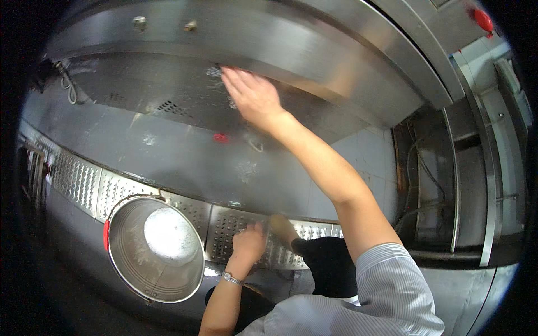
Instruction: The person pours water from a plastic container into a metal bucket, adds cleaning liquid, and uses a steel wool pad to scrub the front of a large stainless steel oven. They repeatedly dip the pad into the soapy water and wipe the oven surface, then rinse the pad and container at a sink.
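My right hand [253, 99] reaches far forward with its fingers stretched out flat. It is at the lower edge of a stainless steel panel [235, 42], where white suds [214, 71] show by the fingertips. I see nothing held in it. My left hand [249, 242], a metal watch on its wrist, hovers low above the perforated metal drain cover [224, 218]. Its fingers look curled in, slightly blurred, with nothing visible in them. To its left stands a large metal bucket [120, 246] with white, foamy-looking liquid [171, 235] at the bottom.
A wet tiled floor [185, 143] lies between drain and panel, with a small red thing [221, 138] there. Two knobs [139, 22] jut from the panel. At right, an open metal frame [448, 168] holds dark hoses. My shoe [284, 228] stands on the drain.
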`<action>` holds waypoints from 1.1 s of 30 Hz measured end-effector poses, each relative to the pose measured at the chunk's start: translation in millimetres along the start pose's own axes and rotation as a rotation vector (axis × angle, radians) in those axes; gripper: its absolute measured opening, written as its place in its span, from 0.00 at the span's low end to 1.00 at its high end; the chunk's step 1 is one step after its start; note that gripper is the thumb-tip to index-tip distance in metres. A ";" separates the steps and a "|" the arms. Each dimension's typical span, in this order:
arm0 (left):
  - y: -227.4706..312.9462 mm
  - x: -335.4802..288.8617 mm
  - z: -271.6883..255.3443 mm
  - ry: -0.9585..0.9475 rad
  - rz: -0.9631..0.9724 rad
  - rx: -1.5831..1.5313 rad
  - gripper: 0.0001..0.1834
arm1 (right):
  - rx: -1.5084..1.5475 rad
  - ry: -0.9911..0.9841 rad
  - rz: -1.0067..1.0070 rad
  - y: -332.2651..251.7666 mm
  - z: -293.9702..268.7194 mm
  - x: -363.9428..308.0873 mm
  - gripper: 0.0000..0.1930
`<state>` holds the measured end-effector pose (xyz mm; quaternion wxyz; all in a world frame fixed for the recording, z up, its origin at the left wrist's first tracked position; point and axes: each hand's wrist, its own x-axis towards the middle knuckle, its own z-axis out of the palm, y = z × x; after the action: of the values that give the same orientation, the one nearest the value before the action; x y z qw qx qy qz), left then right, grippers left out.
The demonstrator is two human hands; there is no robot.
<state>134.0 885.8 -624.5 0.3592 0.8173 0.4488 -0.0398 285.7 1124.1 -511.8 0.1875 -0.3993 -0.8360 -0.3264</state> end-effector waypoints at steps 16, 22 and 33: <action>-14.8 -2.7 -15.5 0.129 0.002 -0.086 0.23 | -0.216 -0.426 -0.087 59.4 -77.9 -149.5 0.22; -16.0 -33.6 -9.9 0.154 -0.006 -0.172 0.22 | -0.232 -0.341 -0.096 77.9 -106.5 -162.5 0.20; 52.8 -49.5 -32.7 0.343 0.127 -0.308 0.22 | -0.032 -0.709 -0.203 68.2 -63.2 -208.2 0.23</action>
<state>136.5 853.4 -552.1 0.3999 0.7743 0.4516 0.1914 470.1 998.5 -559.1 -0.1536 -0.4053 -0.8792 -0.1977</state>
